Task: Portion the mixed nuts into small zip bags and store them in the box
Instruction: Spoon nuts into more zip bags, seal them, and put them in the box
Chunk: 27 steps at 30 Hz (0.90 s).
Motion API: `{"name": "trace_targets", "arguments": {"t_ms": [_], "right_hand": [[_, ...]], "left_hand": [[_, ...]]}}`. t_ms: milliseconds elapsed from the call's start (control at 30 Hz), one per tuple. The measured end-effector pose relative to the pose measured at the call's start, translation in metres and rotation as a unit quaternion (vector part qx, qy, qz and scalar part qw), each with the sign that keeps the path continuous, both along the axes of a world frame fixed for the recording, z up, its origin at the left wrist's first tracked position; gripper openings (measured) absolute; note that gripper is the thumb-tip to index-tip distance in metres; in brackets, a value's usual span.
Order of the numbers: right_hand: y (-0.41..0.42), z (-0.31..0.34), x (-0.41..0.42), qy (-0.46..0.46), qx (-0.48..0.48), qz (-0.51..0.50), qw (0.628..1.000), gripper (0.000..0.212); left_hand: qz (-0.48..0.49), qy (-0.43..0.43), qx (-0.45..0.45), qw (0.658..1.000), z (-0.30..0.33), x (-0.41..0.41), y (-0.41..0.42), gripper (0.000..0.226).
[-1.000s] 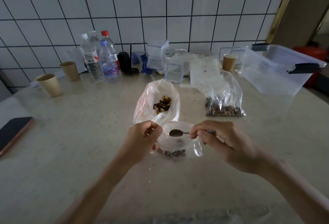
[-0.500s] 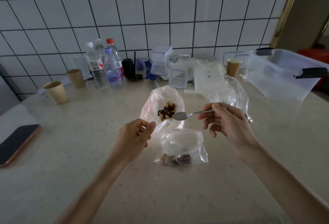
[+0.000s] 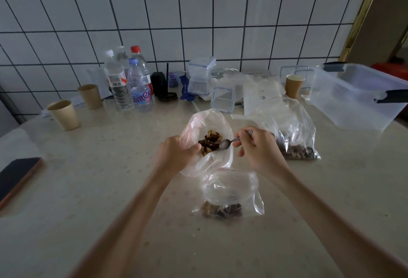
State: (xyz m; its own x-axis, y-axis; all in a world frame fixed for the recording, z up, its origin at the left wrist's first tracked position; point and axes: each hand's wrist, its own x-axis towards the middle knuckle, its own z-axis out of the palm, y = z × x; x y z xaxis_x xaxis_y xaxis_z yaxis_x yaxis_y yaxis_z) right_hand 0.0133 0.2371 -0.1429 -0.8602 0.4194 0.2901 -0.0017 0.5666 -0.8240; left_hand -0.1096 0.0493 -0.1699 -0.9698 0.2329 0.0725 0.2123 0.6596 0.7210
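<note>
Your right hand (image 3: 257, 147) pinched the handle of the spoon (image 3: 229, 142), and the spoon's long axis ran leftward from that hand, its bowl dipped into the nuts (image 3: 209, 142) inside the big bag (image 3: 206, 123). Your left hand (image 3: 174, 156) gripped the near-left rim of that bag, holding the mouth open just beside the spoon's bowl.

The small zip bag (image 3: 229, 191) lay on the counter (image 3: 99, 189) toward you from both hands, roughly between your forearms, mouth facing the big bag and a small heap of nuts at its near end. So I judge the loaded spoon had to travel back toward you, and your right hand was the one placed to carry it.

The box (image 3: 357, 99) stood well off to the right of your right hand, beyond another bag of nuts (image 3: 293, 136).
</note>
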Motion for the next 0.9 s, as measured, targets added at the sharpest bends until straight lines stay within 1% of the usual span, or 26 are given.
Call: {"name": "trace_targets", "arguments": {"t_ms": [67,100,200,267,333,433,600,733,833,900], "right_hand": [[0.0,-0.005,-0.002,0.005,0.031,0.002,1.0,0.026],[0.0,-0.008,-0.004,0.006,0.024,0.002,1.0,0.025],[0.001,-0.015,-0.01,0.009,-0.04,-0.009,0.999,0.026],[0.003,-0.017,-0.014,0.002,-0.092,-0.015,0.996,0.027],[0.005,-0.016,-0.02,-0.009,-0.168,-0.015,0.986,0.027],[0.01,-0.016,-0.026,-0.02,-0.259,-0.011,0.965,0.027],[0.015,-0.022,-0.031,-0.06,-0.349,0.018,0.935,0.027],[0.016,-0.026,-0.037,-0.085,-0.408,0.023,0.909,0.027],[0.016,-0.029,-0.038,-0.09,-0.456,0.019,0.885,0.026],[0.017,-0.03,-0.038,-0.083,-0.468,0.012,0.88,0.026]], "left_hand": [[-0.005,0.002,0.027,1.0,-0.001,-0.001,0.005,0.017],[-0.005,0.004,0.046,0.999,-0.002,-0.001,0.006,0.011],[-0.013,0.001,0.083,0.996,-0.006,-0.002,0.008,0.002],[-0.027,0.0,0.095,0.995,-0.006,-0.003,0.008,0.008],[-0.041,-0.005,0.121,0.992,-0.007,-0.005,0.009,0.005],[-0.067,-0.01,0.158,0.985,-0.009,-0.004,0.007,0.018],[-0.098,-0.031,0.199,0.975,-0.008,-0.001,0.007,0.023],[-0.124,-0.058,0.21,0.968,-0.009,0.001,0.007,0.03],[-0.115,-0.095,0.244,0.958,-0.008,0.0,0.004,0.036],[-0.098,-0.114,0.263,0.953,-0.006,-0.001,0.002,0.033]]}}
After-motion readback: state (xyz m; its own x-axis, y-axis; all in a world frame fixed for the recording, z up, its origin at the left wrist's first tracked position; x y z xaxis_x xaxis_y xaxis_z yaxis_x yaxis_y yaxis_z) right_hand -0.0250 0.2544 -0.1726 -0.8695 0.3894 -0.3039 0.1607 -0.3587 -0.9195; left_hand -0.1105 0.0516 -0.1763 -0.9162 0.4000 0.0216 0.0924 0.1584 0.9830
